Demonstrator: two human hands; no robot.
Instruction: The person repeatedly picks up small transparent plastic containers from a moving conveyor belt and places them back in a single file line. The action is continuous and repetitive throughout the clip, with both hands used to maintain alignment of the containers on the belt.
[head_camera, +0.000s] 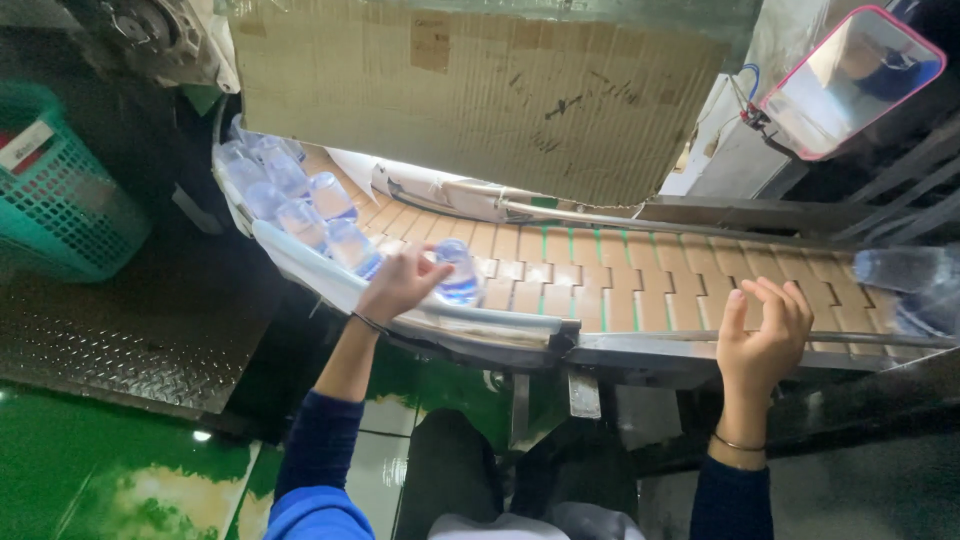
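Fingers (425, 268) around clear bottle (458, 272)

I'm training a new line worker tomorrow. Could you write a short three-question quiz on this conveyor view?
1. True or false: the left hand grips a clear plastic bottle on the conveyor belt.
2. What is the right hand holding?
A. a bottle
B. a mirror
C. nothing
3. What colour is the plastic basket at the far left?

Key: 1 true. 2 C: its fingers are spread open at the belt's near edge. 3 teal green.
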